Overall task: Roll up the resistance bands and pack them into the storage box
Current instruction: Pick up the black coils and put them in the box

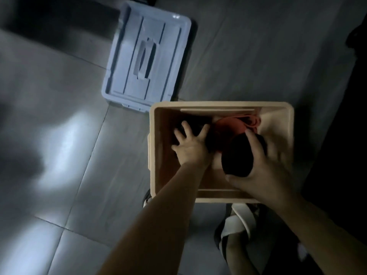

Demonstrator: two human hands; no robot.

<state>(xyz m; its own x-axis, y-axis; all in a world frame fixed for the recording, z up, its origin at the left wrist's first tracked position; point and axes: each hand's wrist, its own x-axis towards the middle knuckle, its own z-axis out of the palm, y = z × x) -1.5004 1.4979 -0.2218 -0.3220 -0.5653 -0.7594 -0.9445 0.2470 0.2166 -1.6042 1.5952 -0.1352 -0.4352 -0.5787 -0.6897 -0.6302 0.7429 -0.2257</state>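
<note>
A beige storage box [218, 105] stands open on the tiled floor. Inside it lie a red rolled band [228, 126] at the back and a dark rolled band [196, 122] at the left. My left hand [190, 147] is down in the box with fingers spread, pressing on the dark band at the left. My right hand [260, 171] grips another dark rolled band [238, 155] and holds it over the box's right half, just in front of the red one. The scene is dim and the bands' details are hard to make out.
The box's grey lid [147, 56] lies upside down on the floor beyond the box, to its left. A foot in a black and white sandal [238, 225] stands right in front of the box. Dark furniture borders the right edge.
</note>
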